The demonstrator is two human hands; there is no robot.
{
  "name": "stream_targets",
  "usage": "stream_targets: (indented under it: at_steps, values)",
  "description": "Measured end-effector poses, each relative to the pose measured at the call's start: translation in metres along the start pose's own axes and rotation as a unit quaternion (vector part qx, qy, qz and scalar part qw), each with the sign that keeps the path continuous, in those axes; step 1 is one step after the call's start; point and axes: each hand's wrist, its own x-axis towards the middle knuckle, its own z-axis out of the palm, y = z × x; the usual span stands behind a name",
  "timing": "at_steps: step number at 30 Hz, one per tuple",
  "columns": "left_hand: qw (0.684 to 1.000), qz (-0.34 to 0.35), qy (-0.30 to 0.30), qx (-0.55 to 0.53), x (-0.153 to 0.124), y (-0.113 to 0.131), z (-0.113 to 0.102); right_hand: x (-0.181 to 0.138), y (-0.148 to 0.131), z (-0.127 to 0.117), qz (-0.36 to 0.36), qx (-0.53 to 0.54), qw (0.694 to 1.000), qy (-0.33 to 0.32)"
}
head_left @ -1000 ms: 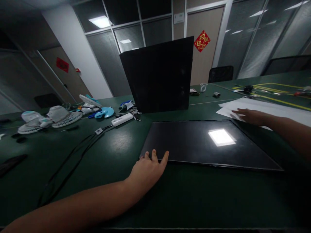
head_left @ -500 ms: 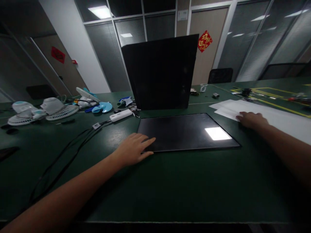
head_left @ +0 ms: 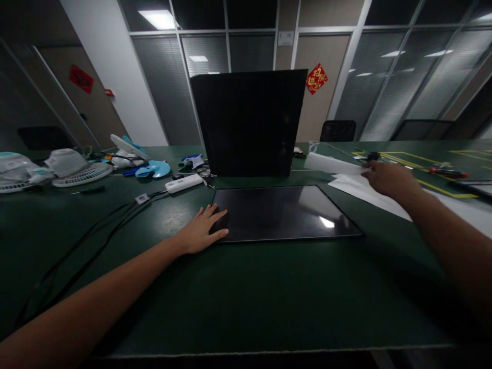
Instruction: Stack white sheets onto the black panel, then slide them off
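A flat black glossy panel lies on the green table in front of me. My left hand rests flat at the panel's near left corner, fingers spread, holding nothing. To the right of the panel, my right hand is raised a little over a stack of white sheets. Its fingers curl on a white sheet whose far end lifts off the table. A larger black panel stands upright just behind the flat one.
At the far left lie white fan parts, blue fan blades and a white power strip with black cables running toward me. Yellow tape lines and small tools sit at the far right. A black chair stands behind the table.
My right hand has lifted off the white sheets and closed on one, raising its far end. My left hand has shifted slightly on the panel's corner. The view has tilted up.
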Motion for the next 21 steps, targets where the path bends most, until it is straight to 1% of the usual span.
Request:
stream_targets:
  at_steps: [2,3,5,7,8,10,12,15,17,18,20,21]
  values:
    - [1.0,0.005,0.015,-0.019,0.0,-0.002,0.002,-0.007,-0.019,-0.027,-0.092,0.04,0.995,-0.026]
    - [0.999,0.005,0.025,-0.028,0.001,-0.003,0.003,-0.014,-0.032,-0.037,-0.141,0.069,0.987,-0.039]
    - [0.998,0.002,0.041,-0.041,0.0,-0.005,0.004,-0.034,-0.063,-0.044,-0.229,0.117,0.965,-0.054]
    - [0.998,-0.004,0.05,-0.048,0.0,-0.005,0.003,-0.061,-0.099,-0.037,-0.298,0.13,0.943,-0.067]
    - [0.997,-0.007,0.055,-0.05,0.0,-0.005,0.003,-0.075,-0.117,-0.03,-0.333,0.13,0.931,-0.07]
    - [0.997,-0.011,0.062,-0.052,0.0,-0.004,0.003,-0.101,-0.15,-0.011,-0.41,0.139,0.898,-0.076]
    - [0.997,-0.008,0.063,-0.052,0.0,-0.005,0.002,-0.124,-0.174,0.007,-0.464,0.147,0.87,-0.075]
    - [0.998,-0.001,0.036,-0.045,0.0,-0.004,0.001,-0.144,-0.191,0.019,-0.493,0.163,0.852,-0.066]
    - [0.999,0.0,0.01,-0.039,0.0,-0.002,-0.001,-0.144,-0.192,0.017,-0.494,0.179,0.848,-0.063]
    - [0.999,-0.001,-0.001,-0.039,-0.001,-0.001,-0.002,-0.139,-0.189,0.014,-0.489,0.186,0.85,-0.063]
    - [0.999,-0.006,-0.011,-0.046,-0.001,0.001,-0.004,-0.118,-0.175,0.009,-0.454,0.193,0.868,-0.056]
    - [0.999,-0.009,-0.01,-0.051,-0.001,0.002,-0.005,-0.103,-0.163,0.009,-0.42,0.192,0.886,-0.048]
